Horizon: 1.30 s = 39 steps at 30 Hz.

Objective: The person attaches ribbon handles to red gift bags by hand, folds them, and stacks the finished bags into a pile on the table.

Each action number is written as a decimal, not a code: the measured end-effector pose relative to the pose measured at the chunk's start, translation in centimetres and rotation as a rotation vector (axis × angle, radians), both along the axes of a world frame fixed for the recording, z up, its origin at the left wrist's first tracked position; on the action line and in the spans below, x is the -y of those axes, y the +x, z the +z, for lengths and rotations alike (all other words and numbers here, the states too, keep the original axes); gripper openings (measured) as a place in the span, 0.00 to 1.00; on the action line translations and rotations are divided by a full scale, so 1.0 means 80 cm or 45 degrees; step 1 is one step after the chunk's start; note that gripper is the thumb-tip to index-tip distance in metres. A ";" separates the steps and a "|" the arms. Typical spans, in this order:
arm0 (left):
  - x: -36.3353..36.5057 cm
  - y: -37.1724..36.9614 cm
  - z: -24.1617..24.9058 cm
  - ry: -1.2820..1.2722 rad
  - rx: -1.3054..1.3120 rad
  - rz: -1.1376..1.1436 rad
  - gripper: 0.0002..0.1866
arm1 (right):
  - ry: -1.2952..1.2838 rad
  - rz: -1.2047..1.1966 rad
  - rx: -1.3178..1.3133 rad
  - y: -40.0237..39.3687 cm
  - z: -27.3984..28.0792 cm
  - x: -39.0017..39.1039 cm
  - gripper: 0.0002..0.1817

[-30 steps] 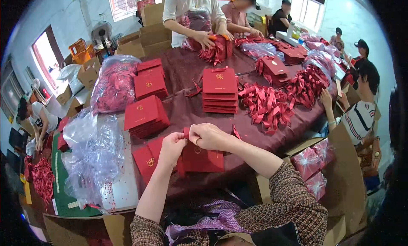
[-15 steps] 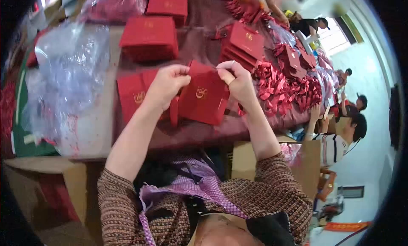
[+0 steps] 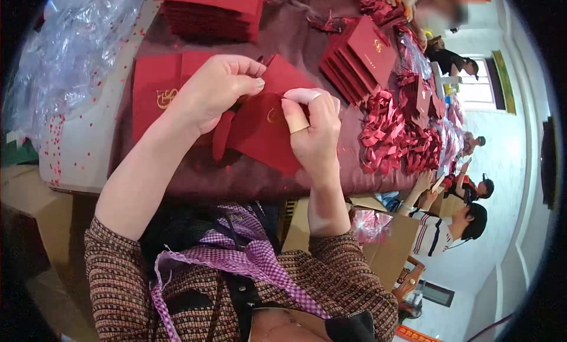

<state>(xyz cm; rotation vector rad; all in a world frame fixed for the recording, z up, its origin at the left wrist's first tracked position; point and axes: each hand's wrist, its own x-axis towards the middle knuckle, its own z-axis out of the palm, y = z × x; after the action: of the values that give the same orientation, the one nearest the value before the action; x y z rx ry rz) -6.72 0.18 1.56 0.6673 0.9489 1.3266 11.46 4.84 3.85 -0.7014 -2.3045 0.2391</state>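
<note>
A dark red paper gift bag (image 3: 263,132) with gold print stands tilted between my hands at the table edge. My left hand (image 3: 221,85) is closed, thumb and forefinger pinched at its upper left edge. In front of its upper right side is my right hand (image 3: 316,123), thumb against fingers in a pinch; what lies between them is hidden. The right hand wears a white wrap on a finger and a tan band on the thumb. A dark red ribbon (image 3: 221,135) hangs at the bag's left side. Flat red bags (image 3: 153,85) lie under my left forearm.
Stacked red bags (image 3: 209,14) stand at the back, with another stack (image 3: 360,59) to the right. Heaped red ribbons (image 3: 401,135) lie beside it. Clear plastic (image 3: 82,59) covers the left. Cardboard boxes (image 3: 390,241) stand below the table; other people work along its right side.
My right hand has moved from the bag's top right corner down in front of it. The bag leans more, and the camera view has shifted closer.
</note>
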 end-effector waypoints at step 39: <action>0.005 0.023 -0.008 0.253 -0.355 0.113 0.09 | -0.809 -0.057 0.004 0.001 -0.002 -0.028 0.06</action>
<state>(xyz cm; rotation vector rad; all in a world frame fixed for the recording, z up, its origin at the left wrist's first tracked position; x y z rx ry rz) -4.87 -0.20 0.92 0.9916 1.0884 1.4430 11.53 7.05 3.67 -1.0540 -2.2089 0.9738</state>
